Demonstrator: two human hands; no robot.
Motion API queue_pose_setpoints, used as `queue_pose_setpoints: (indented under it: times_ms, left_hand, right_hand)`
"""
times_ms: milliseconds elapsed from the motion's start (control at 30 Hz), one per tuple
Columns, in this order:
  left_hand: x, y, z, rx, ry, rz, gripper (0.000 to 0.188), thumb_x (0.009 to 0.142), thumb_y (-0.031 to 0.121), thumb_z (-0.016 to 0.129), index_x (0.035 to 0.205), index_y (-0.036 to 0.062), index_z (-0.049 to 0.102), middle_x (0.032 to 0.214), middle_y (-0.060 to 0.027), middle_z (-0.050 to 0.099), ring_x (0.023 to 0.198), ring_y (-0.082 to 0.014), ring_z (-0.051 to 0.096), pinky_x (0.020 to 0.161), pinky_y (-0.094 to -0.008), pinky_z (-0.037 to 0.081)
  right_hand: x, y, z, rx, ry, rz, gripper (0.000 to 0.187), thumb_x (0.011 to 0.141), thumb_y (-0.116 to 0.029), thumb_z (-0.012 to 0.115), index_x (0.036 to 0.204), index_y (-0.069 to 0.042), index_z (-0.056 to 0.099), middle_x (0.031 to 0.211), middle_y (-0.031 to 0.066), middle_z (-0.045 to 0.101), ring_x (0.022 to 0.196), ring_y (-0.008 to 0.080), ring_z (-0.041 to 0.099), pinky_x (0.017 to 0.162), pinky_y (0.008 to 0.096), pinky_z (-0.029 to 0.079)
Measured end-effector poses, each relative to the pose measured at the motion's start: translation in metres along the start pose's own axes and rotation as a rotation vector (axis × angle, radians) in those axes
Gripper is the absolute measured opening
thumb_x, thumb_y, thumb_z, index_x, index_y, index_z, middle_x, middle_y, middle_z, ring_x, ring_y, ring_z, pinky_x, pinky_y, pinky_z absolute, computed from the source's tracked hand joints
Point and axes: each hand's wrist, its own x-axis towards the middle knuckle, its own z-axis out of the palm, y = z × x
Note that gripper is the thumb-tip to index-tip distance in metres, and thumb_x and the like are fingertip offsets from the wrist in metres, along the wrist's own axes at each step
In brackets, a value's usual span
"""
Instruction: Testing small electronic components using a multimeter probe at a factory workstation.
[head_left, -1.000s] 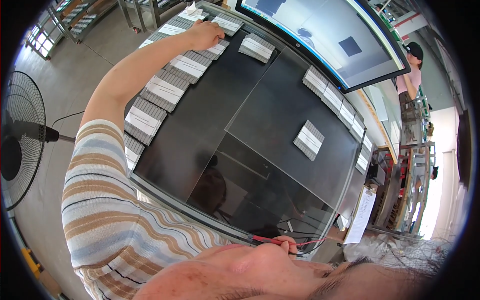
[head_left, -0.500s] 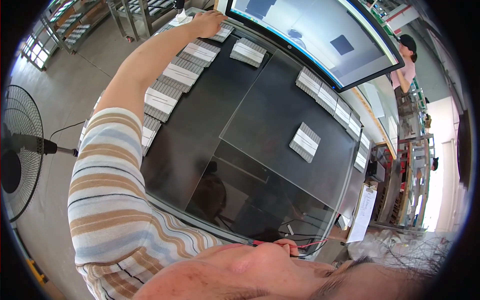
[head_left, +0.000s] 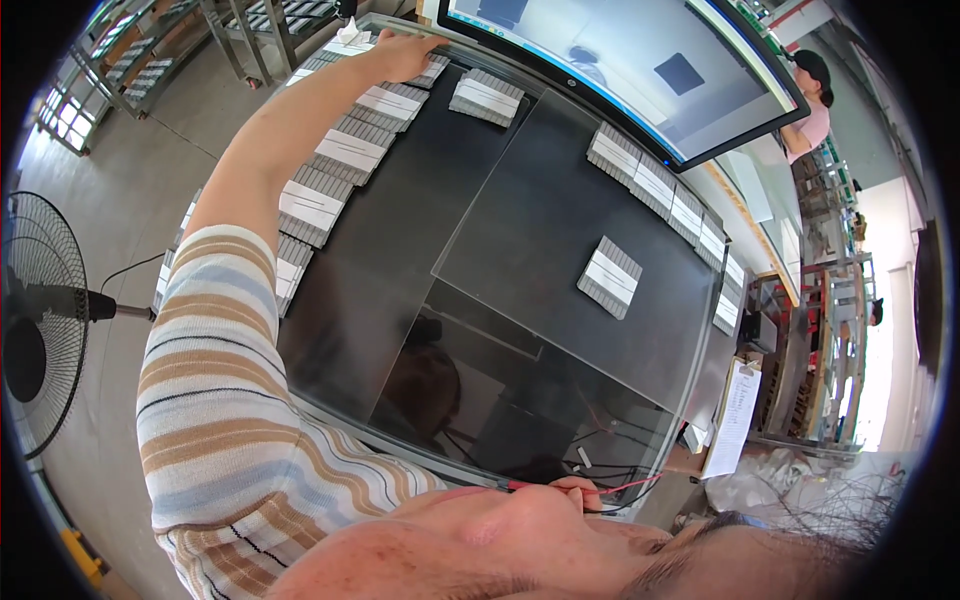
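My left arm reaches across the left side of the dark table [head_left: 380, 240]. At the far left edge, my left hand [head_left: 404, 58] is over a grey ribbed block bundle [head_left: 432, 72] with a white band. Its fingers stretch toward the frame edge below the monitor [head_left: 600, 60]; anything under the palm is hidden. More banded bundles [head_left: 350, 150] line the left side beneath my forearm. Low in the view, my right hand [head_left: 577, 490] shows only in part, its fingers curled around a thin red lead [head_left: 625, 487].
One bundle [head_left: 488, 97] lies near the monitor, another [head_left: 610, 278] on the clear sheet at right. A row of bundles [head_left: 655, 187] runs along the right edge. A clipboard [head_left: 733, 415] hangs at right; a fan [head_left: 40, 320] stands at left. Another person [head_left: 808, 110] is behind.
The view has shifted slightly, so the table things sit a little farther left and up. My left hand remains by the far left bundle. The right hand stays on the red lead.
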Motion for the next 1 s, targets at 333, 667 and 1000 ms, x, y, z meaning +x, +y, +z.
queue_pose_setpoints:
  times_ms: [333, 667, 1000]
  left_hand:
    - [-0.006, 0.003, -0.016, -0.046, 0.012, -0.079, 0.047, 0.082, 0.028, 0.043, 0.127, 0.0237, 0.031, 0.119, -0.005, 0.047, 0.107, -0.0238, 0.046, 0.086, -0.0453, 0.028]
    - [-0.034, -0.011, -0.036, -0.076, 0.187, -0.157, 0.043, 0.081, 0.033, 0.046, 0.123, 0.023, 0.038, 0.118, -0.0036, 0.047, 0.109, -0.025, 0.045, 0.085, -0.0488, 0.031]
    - [-0.162, 0.013, -0.12, -0.263, 0.075, 0.017, 0.036, 0.081, 0.025, 0.049, 0.108, 0.0012, 0.048, 0.105, -0.0174, 0.051, 0.098, -0.0329, 0.048, 0.084, -0.0409, 0.039]
  right_hand:
    - [0.002, -0.006, 0.005, -0.004, -0.003, 0.012, 0.021, 0.086, -0.016, 0.043, 0.094, 0.003, 0.047, 0.08, 0.018, 0.056, 0.058, 0.0237, 0.057, 0.046, 0.0298, 0.047]
    - [0.0, -0.004, 0.003, 0.03, -0.013, -0.001, 0.019, 0.086, -0.012, 0.041, 0.094, 0.004, 0.047, 0.08, 0.0176, 0.056, 0.057, 0.0235, 0.057, 0.045, 0.0296, 0.047]
    - [0.003, 0.005, -0.005, 0.056, -0.051, 0.009, 0.024, 0.086, -0.023, 0.045, 0.091, 0.001, 0.048, 0.077, 0.0158, 0.056, 0.049, 0.0221, 0.055, 0.039, 0.0278, 0.044]
